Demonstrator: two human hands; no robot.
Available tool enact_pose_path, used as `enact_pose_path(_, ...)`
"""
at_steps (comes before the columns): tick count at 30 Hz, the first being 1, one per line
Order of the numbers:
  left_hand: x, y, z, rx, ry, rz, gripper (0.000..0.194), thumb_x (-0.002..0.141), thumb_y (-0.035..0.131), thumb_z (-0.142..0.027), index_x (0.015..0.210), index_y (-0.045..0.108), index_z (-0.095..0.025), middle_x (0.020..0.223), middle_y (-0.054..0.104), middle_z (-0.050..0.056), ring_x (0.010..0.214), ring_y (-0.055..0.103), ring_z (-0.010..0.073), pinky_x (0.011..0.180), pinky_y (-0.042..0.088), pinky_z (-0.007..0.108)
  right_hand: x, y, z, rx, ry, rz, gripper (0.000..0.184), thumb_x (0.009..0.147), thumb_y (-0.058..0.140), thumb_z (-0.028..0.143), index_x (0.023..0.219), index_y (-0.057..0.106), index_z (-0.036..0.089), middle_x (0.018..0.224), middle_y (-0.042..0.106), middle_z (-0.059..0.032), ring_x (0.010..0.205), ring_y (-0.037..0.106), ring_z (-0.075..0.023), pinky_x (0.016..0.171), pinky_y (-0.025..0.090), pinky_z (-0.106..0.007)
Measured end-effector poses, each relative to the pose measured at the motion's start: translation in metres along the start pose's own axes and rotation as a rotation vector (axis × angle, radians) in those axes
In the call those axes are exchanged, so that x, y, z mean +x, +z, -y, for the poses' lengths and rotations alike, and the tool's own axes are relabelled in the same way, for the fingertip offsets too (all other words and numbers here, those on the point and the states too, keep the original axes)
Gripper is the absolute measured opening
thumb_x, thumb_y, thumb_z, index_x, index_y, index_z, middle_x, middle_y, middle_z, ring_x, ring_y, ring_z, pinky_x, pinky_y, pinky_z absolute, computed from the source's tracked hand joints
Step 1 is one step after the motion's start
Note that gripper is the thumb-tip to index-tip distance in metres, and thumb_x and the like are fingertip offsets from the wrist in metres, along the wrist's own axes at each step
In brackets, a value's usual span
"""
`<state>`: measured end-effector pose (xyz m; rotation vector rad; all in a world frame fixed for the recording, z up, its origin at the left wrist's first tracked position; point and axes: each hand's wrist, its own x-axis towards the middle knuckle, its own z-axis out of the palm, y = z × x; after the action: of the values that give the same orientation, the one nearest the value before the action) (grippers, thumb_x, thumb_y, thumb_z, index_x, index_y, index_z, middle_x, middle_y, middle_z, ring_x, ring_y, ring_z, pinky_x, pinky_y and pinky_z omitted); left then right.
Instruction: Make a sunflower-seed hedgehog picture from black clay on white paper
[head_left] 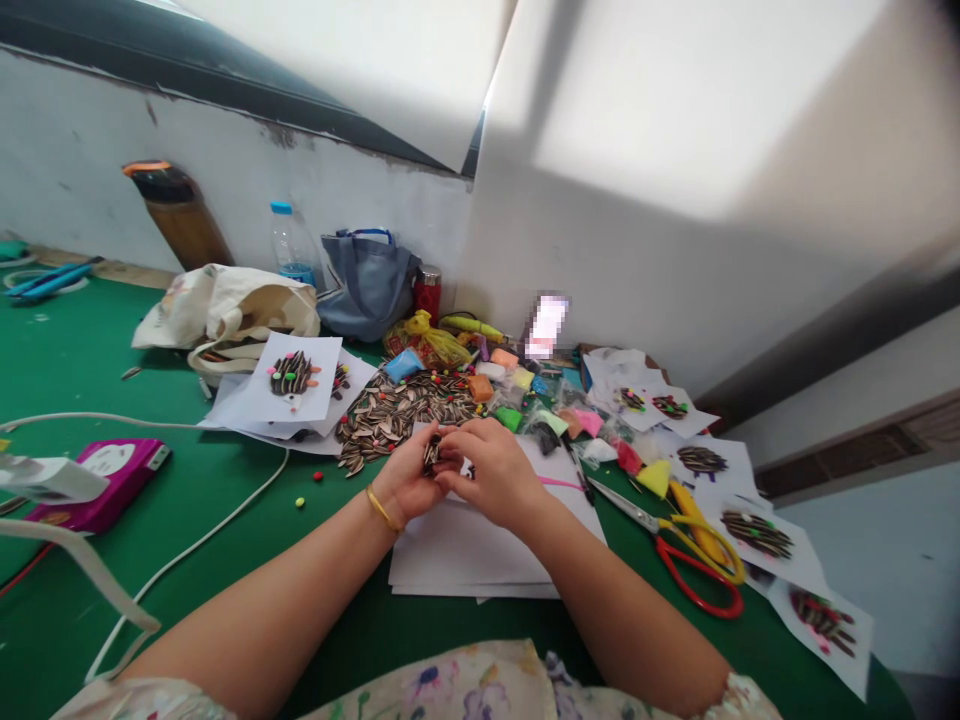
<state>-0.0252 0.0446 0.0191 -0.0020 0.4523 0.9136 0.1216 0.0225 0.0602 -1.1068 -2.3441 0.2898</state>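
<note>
My left hand (412, 472), with a yellow bangle at its wrist, is curled around a small dark cluster of striped sunflower seeds (432, 452). From the other side my right hand (496, 468) closes in, its bent fingers touching the cluster and hiding much of it. Both hands are above a stack of white paper (480, 560). Just behind them spreads a heap of loose sunflower seeds (409, 405). Small bags of coloured modelling clay, among them a green one (508, 418) and a yellow one (655, 477), lie beyond my right hand.
Red-and-yellow scissors (697, 550) lie at the right, beside papers bearing seed figures (757, 533). Another seed figure sheet (315, 360) is at the left. A white cable (217, 540) crosses the table near a purple box (120, 480). Bags, bottles and a propped phone (547, 325) line the wall.
</note>
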Motion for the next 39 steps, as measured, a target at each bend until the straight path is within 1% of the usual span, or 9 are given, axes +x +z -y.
enact_pose_path(6, -0.005, 0.005, -0.002, -0.061, 0.068, -0.049, 0.027, 0.096, 0.042, -0.029, 0.079, 0.055, -0.013, 0.061, 0.053, 0.000, 0.047, 0.052, 0.0075, 0.034, 0.034, 0.013, 0.000, 0.010, -0.004, 0.075, -0.003, -0.028, 0.012, 0.087, 0.063, 0.029, 0.096, 0.065, 0.021, 0.091, 0.064, -0.0049, 0.089, 0.055, -0.0194, 0.081, 0.041, -0.032)
enact_pose_path(10, -0.006, 0.008, -0.003, -0.067, 0.127, -0.080, 0.027, 0.096, 0.042, -0.026, 0.079, 0.057, -0.012, 0.063, 0.057, 0.003, 0.048, 0.054, 0.0082, 0.035, 0.038, 0.014, 0.002, 0.011, -0.006, 0.105, -0.029, -0.063, 0.010, 0.088, 0.061, 0.024, 0.095, 0.066, 0.021, 0.093, 0.066, -0.0051, 0.089, 0.057, -0.0192, 0.082, 0.043, -0.033)
enact_pose_path(17, -0.004, 0.003, -0.008, -0.113, 0.120, -0.021, 0.025, 0.095, 0.042, -0.023, 0.081, 0.060, -0.012, 0.066, 0.060, 0.005, 0.048, 0.055, 0.0085, 0.037, 0.040, 0.015, 0.005, 0.015, -0.005, 0.146, -0.083, -0.118, 0.017, 0.089, 0.057, 0.017, 0.100, 0.069, 0.022, 0.104, 0.069, -0.0061, 0.096, 0.060, -0.0194, 0.087, 0.046, -0.034)
enact_pose_path(20, -0.005, 0.005, -0.009, -0.124, 0.146, -0.055, 0.024, 0.094, 0.044, -0.021, 0.079, 0.060, -0.012, 0.067, 0.063, 0.006, 0.053, 0.059, 0.0105, 0.043, 0.047, 0.017, 0.006, 0.015, -0.004, 0.205, -0.082, -0.125, 0.020, 0.089, 0.055, 0.017, 0.104, 0.068, 0.023, 0.105, 0.069, -0.0047, 0.098, 0.060, -0.0180, 0.089, 0.047, -0.033)
enact_pose_path(23, -0.007, 0.008, -0.009, -0.143, 0.169, -0.078, 0.023, 0.093, 0.046, -0.019, 0.077, 0.061, -0.011, 0.070, 0.066, 0.006, 0.062, 0.065, 0.0139, 0.053, 0.054, 0.022, 0.008, 0.013, -0.004, 0.243, -0.043, -0.162, 0.022, 0.090, 0.053, 0.016, 0.108, 0.066, 0.022, 0.106, 0.068, -0.0049, 0.098, 0.060, -0.0174, 0.089, 0.047, -0.032)
enact_pose_path(27, -0.008, 0.010, -0.006, -0.163, 0.185, -0.054, 0.025, 0.093, 0.044, -0.016, 0.077, 0.063, -0.011, 0.072, 0.069, 0.007, 0.068, 0.068, 0.0153, 0.063, 0.057, 0.026, 0.013, 0.008, -0.005, 0.151, -0.009, -0.184, 0.021, 0.091, 0.052, 0.017, 0.105, 0.067, 0.021, 0.097, 0.065, -0.0059, 0.092, 0.057, -0.0183, 0.083, 0.046, -0.032)
enact_pose_path(33, -0.009, 0.011, -0.004, -0.118, 0.160, 0.015, 0.032, 0.096, 0.038, -0.021, 0.090, 0.067, -0.010, 0.081, 0.072, 0.009, 0.066, 0.068, 0.0137, 0.060, 0.056, 0.023, 0.020, 0.008, -0.006, -0.163, -0.023, -0.089, 0.014, 0.089, 0.057, 0.025, 0.089, 0.071, 0.023, 0.090, 0.062, -0.0056, 0.088, 0.053, -0.0203, 0.079, 0.040, -0.034)
enact_pose_path(36, -0.010, 0.011, -0.004, -0.134, 0.156, 0.017, 0.030, 0.096, 0.038, -0.020, 0.094, 0.067, -0.010, 0.077, 0.071, 0.007, 0.064, 0.067, 0.0126, 0.059, 0.055, 0.022, 0.021, 0.010, -0.005, -0.234, 0.003, -0.080, 0.013, 0.087, 0.059, 0.025, 0.095, 0.070, 0.024, 0.093, 0.062, -0.0058, 0.091, 0.052, -0.0219, 0.079, 0.038, -0.035)
enact_pose_path(39, -0.011, 0.012, -0.004, -0.156, 0.159, 0.040, 0.029, 0.096, 0.039, -0.020, 0.092, 0.066, -0.010, 0.077, 0.071, 0.007, 0.067, 0.068, 0.0129, 0.061, 0.055, 0.022, 0.021, 0.009, -0.005, -0.183, 0.026, -0.087, 0.022, 0.085, 0.060, 0.021, 0.106, 0.066, 0.025, 0.099, 0.063, -0.0054, 0.095, 0.052, -0.0222, 0.082, 0.039, -0.035)
